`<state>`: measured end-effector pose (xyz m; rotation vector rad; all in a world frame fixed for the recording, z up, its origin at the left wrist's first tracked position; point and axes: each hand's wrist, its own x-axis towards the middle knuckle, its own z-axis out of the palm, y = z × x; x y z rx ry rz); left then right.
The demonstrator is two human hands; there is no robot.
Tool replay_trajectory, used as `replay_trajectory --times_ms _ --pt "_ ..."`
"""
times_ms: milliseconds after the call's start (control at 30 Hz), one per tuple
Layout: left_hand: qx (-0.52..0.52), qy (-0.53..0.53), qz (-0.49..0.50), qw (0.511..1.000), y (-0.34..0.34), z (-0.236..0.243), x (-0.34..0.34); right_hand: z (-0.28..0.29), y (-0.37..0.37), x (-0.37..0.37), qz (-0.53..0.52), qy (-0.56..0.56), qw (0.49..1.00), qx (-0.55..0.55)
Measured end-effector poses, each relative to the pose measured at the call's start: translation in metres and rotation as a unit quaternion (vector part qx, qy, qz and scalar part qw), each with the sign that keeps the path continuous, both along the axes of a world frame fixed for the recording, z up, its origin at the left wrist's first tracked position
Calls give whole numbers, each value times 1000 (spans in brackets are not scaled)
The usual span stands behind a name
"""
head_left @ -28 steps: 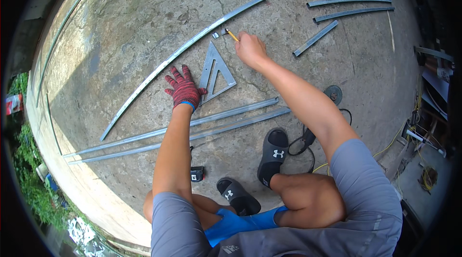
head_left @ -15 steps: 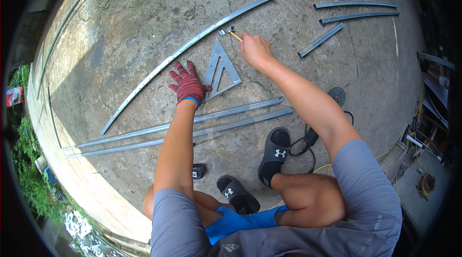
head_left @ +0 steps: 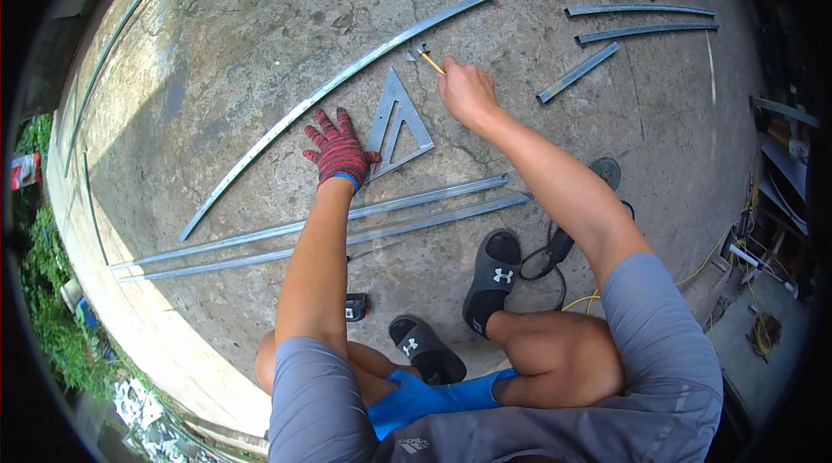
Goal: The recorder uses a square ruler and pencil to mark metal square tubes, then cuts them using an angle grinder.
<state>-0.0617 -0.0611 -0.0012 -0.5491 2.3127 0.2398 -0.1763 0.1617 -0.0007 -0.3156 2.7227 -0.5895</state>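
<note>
My left hand [head_left: 340, 151], in a red and black knit glove, lies flat on the concrete with its fingers spread. Its thumb reaches the left edge of a grey metal speed square [head_left: 412, 128]. Bare and closed, my right hand [head_left: 468, 92] grips a thin yellow pencil [head_left: 432, 62]. The pencil's far end is at a small dark scrap [head_left: 424, 48], with a small shiny metal scrap [head_left: 411, 55] just left of it. Beyond both hands a long metal tube [head_left: 338, 81] lies diagonally; the fisheye bends it.
Two long metal tubes [head_left: 433, 192] lie near my feet. Shorter tubes [head_left: 579, 71] rest at the far right. An angle grinder [head_left: 562, 244] with its cord is by my right sandal [head_left: 494, 281]. A battery pack [head_left: 356, 307] sits between my forearm and feet.
My right hand has shifted slightly right and nearer with the pencil. The small scraps have moved a little right, and the shiny one has turned. My left hand stays put.
</note>
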Motion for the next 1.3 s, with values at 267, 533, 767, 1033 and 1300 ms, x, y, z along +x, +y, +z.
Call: replay_trajectory --times_ms 267,533,767,1033,1300 --pt "6 -6 1 1000 3 4 -3 6 -6 -1 57 21 998 18" --pt "9 -3 -3 1000 4 3 -4 -12 0 -8 78 36 994 66" --pt "-2 5 4 1000 -1 -1 2 17 -13 0 88 -6 996 15" --pt "2 1 5 1000 1 -3 0 -4 2 -1 49 -19 997 53" --pt "-1 9 4 1000 -1 -5 2 12 -7 -4 67 32 997 30"
